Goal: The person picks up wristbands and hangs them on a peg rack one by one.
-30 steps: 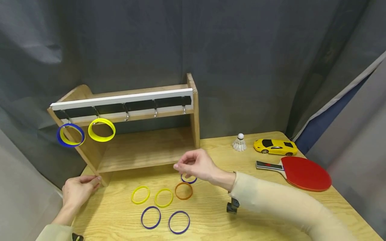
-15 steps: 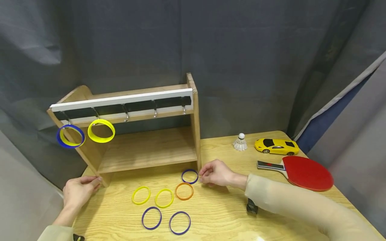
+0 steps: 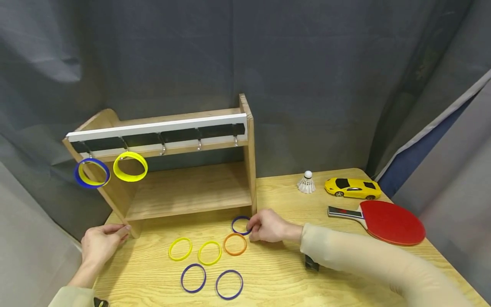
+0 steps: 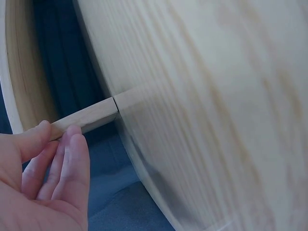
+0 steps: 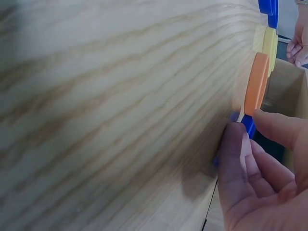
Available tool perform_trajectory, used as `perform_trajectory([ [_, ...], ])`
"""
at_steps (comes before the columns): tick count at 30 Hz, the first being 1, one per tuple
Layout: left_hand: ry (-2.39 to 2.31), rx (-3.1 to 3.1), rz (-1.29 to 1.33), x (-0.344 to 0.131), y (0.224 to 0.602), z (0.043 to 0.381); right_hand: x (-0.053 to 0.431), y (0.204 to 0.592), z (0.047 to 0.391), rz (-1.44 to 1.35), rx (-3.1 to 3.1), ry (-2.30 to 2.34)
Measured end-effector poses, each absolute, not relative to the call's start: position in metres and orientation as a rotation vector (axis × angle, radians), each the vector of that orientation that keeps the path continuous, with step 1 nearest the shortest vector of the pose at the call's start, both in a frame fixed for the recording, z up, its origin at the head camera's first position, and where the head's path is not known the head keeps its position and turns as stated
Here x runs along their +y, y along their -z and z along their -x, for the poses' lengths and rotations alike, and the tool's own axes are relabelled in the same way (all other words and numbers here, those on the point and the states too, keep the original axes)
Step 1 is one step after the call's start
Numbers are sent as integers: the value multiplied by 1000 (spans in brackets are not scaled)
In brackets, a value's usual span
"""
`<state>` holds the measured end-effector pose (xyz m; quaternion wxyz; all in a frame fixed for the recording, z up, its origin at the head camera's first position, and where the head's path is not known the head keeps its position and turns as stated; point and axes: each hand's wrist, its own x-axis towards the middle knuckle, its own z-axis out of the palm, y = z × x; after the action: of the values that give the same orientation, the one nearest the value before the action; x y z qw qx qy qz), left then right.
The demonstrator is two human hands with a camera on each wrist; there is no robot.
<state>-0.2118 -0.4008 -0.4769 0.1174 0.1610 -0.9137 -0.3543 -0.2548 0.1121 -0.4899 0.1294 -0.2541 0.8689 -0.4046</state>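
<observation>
My left hand (image 3: 100, 245) grips the lower front edge of the wooden shelf's left side panel (image 4: 94, 115), thumb on one side and fingers on the other. At the shelf's right foot, my right hand (image 3: 270, 227) has thumb and forefinger on either side of a blue wristband (image 3: 238, 232) lying on the table. Those fingers hide the band's right edge. An orange wristband (image 3: 235, 244) lies just in front of it. Two yellow wristbands (image 3: 180, 249) and two blue ones (image 3: 229, 285) lie further left and nearer.
The wooden shelf (image 3: 188, 192) carries a row of metal hooks (image 3: 163, 149). Blue and yellow bands (image 3: 92, 173) hang at its left hook, yellow bands (image 3: 130, 166) on the second. At right are a shuttlecock (image 3: 306, 182), a yellow toy car (image 3: 353, 188) and a red table tennis bat (image 3: 393, 222).
My right hand went down from above the blue wristband to the table on its right, then came left onto its edge. The left hand stayed at the shelf panel.
</observation>
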Motion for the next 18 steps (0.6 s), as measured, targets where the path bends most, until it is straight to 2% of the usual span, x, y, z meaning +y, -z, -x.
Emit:
perform_trajectory([
  [8,1078,-2672,-473,-402,478,212,109,490,253,795,2618,1078],
  [18,1058,-2678,-478,-400,477,212,111,493,250,695,2673,1140],
])
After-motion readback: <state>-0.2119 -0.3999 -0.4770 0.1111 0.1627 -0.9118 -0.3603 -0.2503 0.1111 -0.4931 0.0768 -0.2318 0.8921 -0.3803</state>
